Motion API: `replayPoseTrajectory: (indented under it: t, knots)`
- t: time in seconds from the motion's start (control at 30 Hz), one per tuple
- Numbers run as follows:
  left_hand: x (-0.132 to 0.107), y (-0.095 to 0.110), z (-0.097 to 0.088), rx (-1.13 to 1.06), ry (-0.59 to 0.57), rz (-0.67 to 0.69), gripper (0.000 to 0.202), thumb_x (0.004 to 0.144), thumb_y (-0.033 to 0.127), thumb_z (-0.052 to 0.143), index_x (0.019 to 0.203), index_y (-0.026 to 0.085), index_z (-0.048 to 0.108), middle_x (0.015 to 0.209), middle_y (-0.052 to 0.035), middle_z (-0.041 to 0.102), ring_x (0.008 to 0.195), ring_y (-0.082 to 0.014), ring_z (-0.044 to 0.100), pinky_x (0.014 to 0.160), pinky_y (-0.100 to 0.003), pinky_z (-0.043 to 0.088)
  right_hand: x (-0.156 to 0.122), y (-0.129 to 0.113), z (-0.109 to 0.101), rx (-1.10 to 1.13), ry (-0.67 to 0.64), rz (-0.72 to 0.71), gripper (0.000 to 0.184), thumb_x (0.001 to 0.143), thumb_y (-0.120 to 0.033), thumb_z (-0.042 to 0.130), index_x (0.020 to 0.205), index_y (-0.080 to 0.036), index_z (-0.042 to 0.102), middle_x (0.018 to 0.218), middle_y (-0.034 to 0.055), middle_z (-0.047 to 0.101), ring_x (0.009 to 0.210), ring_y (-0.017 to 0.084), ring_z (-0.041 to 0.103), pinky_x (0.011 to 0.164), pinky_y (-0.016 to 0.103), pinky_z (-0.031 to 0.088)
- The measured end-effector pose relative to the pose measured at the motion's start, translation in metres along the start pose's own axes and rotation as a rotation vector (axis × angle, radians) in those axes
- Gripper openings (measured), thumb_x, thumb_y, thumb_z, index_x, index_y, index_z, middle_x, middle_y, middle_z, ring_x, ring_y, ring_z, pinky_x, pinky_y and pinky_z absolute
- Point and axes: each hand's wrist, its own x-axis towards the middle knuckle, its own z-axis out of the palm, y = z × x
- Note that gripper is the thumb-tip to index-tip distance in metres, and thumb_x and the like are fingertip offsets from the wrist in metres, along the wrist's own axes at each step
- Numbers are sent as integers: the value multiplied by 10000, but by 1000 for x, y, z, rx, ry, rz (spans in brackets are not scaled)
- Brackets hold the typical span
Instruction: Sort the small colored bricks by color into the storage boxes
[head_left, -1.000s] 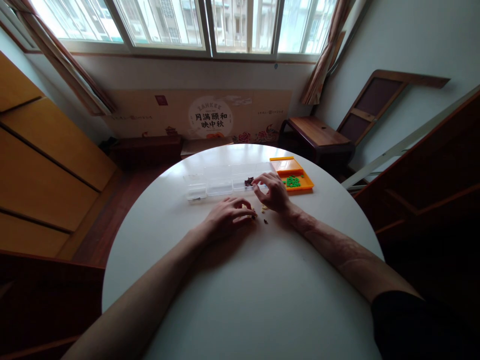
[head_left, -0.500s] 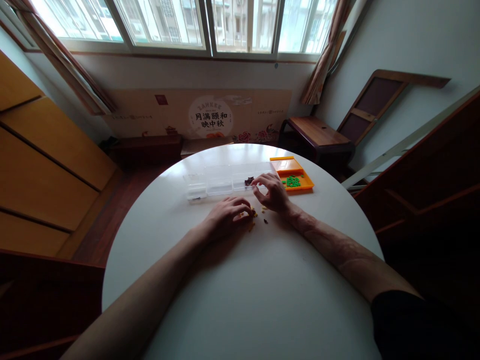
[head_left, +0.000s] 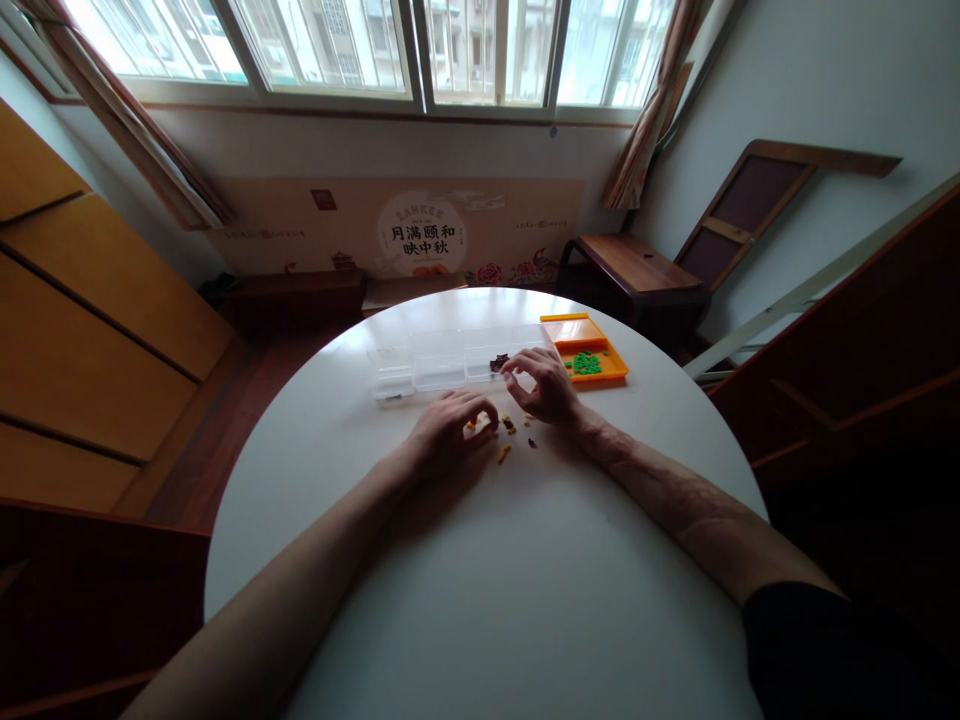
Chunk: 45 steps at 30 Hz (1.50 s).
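My left hand (head_left: 450,430) rests low over the white table with its fingers curled, index fingertip and thumb close together. Small yellow pieces (head_left: 504,454) and dark brown ones (head_left: 532,442) lie loose just right of its fingertips, and more yellow shows in the gap under its index finger. My right hand (head_left: 547,388) hovers at the front of a clear plastic compartment box (head_left: 440,372). Its thumb and index finger are bent towards each other beside a pile of dark brown pieces (head_left: 498,363) in that box. Anything in either pinch is too small to make out.
An orange tray (head_left: 619,372) holding green pieces (head_left: 586,363) stands right of the clear box. The round white table (head_left: 480,580) has its far edge just behind both. Beyond it are a wooden chair (head_left: 637,262), a printed panel on the wall and windows.
My left hand has drawn slightly left, away from the small yellow and brown pieces, which show more fully now. My right hand has barely moved.
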Motion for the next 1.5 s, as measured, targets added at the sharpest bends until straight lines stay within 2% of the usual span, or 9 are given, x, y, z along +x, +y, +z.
replayPoseTrajectory:
  t: [0.2,0.33,0.47,0.83,1.07,1.23,1.33,1.4,1.5]
  knots:
    - [1,-7,-1,-54,184,-95,127,1019,363,743,984,241,738,874,-5,762,757,-172,688,861,-346,553,0,-4,-5,101,-72,-89,108,1017,-210,627,1004,-258,723,985,39,776,918,228,707,928,413,534]
    - [0,-8,-4,-106,284,-173,158,984,389,789,975,236,747,885,-18,768,733,-172,669,746,-311,549,-1,-11,-9,131,-164,-214,95,1053,-308,656,1021,-254,728,952,49,769,888,224,704,875,394,555]
    - [0,-5,-5,-104,326,-188,157,977,375,796,933,233,747,883,-22,761,730,-169,646,718,-301,540,-2,-12,-8,118,-198,-239,155,1068,-399,690,1050,-255,743,978,57,780,890,222,709,872,387,568]
    - [1,-7,-3,-46,305,-104,116,1001,348,783,951,243,776,877,-16,774,722,-164,656,799,-323,555,0,-7,-3,112,-204,-311,152,1093,-378,686,1045,-248,749,942,37,774,843,194,694,863,357,559]
    - [1,-2,-5,-52,287,-187,70,971,298,772,987,235,745,917,-17,763,778,-179,681,773,-317,556,-1,-9,-6,105,-97,-295,90,1056,-346,730,1026,-261,735,936,33,785,888,218,716,884,386,556]
    - [2,0,-5,-17,204,-149,61,991,279,735,1024,229,738,1014,-22,766,781,-165,669,821,-328,546,0,-1,-5,-11,106,-58,107,1076,-355,695,1039,-274,754,980,37,796,950,255,705,949,438,521]
    - [2,-1,-3,32,158,-82,90,1007,292,738,1072,236,766,1078,-37,771,848,-174,702,891,-348,542,1,6,-2,-87,134,105,122,1080,-352,680,1064,-265,764,951,31,785,932,265,693,955,442,502]
    - [1,-3,-1,70,116,-27,133,1016,324,747,1121,253,788,1137,-53,771,950,-201,728,954,-374,536,1,8,-1,-106,129,139,111,1073,-324,678,1047,-255,760,955,29,786,938,265,692,962,435,494]
    - [1,-7,1,107,30,40,193,1052,359,719,1211,294,807,1221,-70,763,1087,-238,723,1019,-409,520,1,5,0,-111,107,99,103,1061,-281,664,1005,-247,744,962,30,780,944,260,681,959,422,491]
